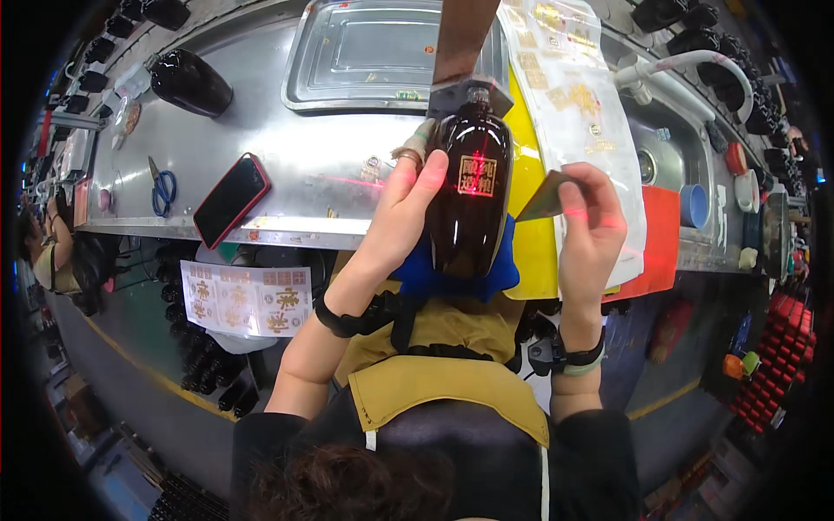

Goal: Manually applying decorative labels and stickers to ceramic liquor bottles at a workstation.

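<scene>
A dark brown glossy bottle (469, 230) lies tilted in front of me, its neck away from me, on a blue cloth (502, 271). A gold square emblem (477, 176) shows on its face, with red light lines across it. My left hand (401, 208) grips the bottle's left side, thumb on the near face; a wrapping (418, 143) covers a fingertip, and the other fingers are partly hidden. To the right of the bottle, my right hand (592, 221) pinches a thin, dark, flat piece (540, 200), apart from the bottle.
White transfer sheets with gold prints (573, 95) lie over yellow sheeting (532, 252) on the right. On the metal bench are a phone (233, 200), blue-handled scissors (162, 191), another dark bottle (191, 82) and a metal tray (356, 56). A sink (665, 148) with a white pipe stands farther right.
</scene>
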The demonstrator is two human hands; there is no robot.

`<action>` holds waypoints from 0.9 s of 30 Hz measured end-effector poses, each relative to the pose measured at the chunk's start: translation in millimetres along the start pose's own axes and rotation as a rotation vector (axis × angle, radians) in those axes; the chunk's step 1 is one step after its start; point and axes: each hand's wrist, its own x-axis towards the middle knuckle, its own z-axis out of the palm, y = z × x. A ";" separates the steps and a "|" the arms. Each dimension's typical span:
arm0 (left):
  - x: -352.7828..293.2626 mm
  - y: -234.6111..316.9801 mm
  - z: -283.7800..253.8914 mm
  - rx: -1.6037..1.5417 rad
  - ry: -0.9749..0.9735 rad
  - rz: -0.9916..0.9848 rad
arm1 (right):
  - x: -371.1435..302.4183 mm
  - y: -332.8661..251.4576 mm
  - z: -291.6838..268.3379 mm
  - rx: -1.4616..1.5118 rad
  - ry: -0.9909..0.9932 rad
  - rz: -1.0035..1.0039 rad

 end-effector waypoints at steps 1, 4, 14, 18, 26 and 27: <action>1.9 1.1 -0.2 -0.001 0.017 -0.015 | 5.0 1.2 -1.2 -0.040 0.017 -0.070; 5.9 2.3 3.4 -0.002 0.041 0.009 | 13.8 8.0 0.6 -0.032 -0.116 0.059; 6.2 -1.4 7.6 0.041 0.068 0.004 | 9.4 40.7 29.1 0.061 -0.182 0.163; 6.2 0.3 8.4 0.060 0.066 0.006 | 11.6 38.3 25.0 0.048 -0.205 0.185; -5.0 6.4 10.8 0.490 0.043 0.098 | 33.3 11.0 -4.4 0.016 -0.332 0.139; -5.2 5.7 12.7 0.362 0.027 0.056 | 33.3 9.3 -5.6 0.005 -0.322 0.150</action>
